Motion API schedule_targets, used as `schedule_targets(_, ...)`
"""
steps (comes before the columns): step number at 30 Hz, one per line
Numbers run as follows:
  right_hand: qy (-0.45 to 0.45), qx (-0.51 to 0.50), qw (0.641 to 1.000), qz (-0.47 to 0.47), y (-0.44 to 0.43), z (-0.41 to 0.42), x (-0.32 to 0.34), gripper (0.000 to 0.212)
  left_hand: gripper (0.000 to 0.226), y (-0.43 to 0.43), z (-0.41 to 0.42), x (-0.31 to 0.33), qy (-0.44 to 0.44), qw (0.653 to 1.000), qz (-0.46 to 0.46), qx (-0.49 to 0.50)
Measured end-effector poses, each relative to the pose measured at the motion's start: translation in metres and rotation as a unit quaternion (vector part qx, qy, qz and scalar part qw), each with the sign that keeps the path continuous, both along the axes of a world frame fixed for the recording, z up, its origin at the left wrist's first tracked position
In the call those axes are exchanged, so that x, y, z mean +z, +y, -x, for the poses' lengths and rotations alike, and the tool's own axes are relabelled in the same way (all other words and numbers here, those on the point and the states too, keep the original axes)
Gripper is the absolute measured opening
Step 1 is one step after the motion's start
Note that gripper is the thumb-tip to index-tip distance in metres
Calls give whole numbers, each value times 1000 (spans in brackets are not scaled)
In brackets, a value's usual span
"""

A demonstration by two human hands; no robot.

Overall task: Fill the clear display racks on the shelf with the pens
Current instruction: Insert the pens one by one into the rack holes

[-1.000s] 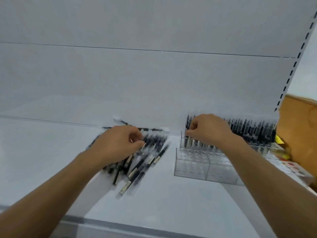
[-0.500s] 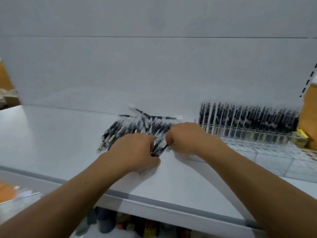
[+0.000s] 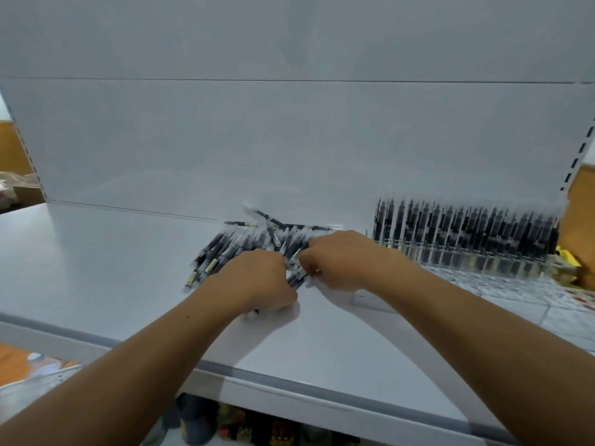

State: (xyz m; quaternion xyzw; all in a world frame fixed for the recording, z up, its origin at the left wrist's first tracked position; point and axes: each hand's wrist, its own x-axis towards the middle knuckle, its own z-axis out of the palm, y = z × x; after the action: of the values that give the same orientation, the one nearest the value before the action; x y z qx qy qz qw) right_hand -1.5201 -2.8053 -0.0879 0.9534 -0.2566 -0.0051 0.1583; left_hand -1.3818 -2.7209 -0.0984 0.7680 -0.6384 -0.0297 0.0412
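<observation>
Hands meet on the loose pile of black-and-clear plastic pens (image 3: pixel 238 246). The left hand (image 3: pixel 257 281) and right hand (image 3: pixel 341 259) each curl round pens, as they did half a second ago. A second ago the right hand was at the clear plastic display racks (image 3: pixel 467 278), right of the pile. The pen labels are too blurred to read. A white metal shelf (image 3: pixel 96 268) lies beneath.
</observation>
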Motion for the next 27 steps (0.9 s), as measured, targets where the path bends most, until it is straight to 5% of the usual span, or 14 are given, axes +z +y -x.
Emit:
schedule_targets(8, -269, -43, 955, -118, -12, 22, 28, 10, 18, 5, -7, -1, 31, 999, 34, -9)
schedule_targets(14, -496, -99, 831, -233, -19, 52, 36, 14, 14, 4, -15, 5, 136, 988, 67, -19)
schedule_targets(18, -566, -125, 748, -324, -23, 69, 31, 10, 20, -4, -20, 6, 243, 966, 93, -12)
schedule_targets(20, -593, -122, 711, -357, -24, 75, 28, 8, 22, -11, -16, 7, 349, 930, 117, -3)
schedule_targets(24, -669, -76, 608, -420, -22, 85, 28, 10, 17, -34, 8, 9, 594, 788, 160, 11)
schedule_targets(27, -670, -56, 601, -431, -21, 90, 30, 9, 18, -50, 32, 10, 675, 714, 188, -9)
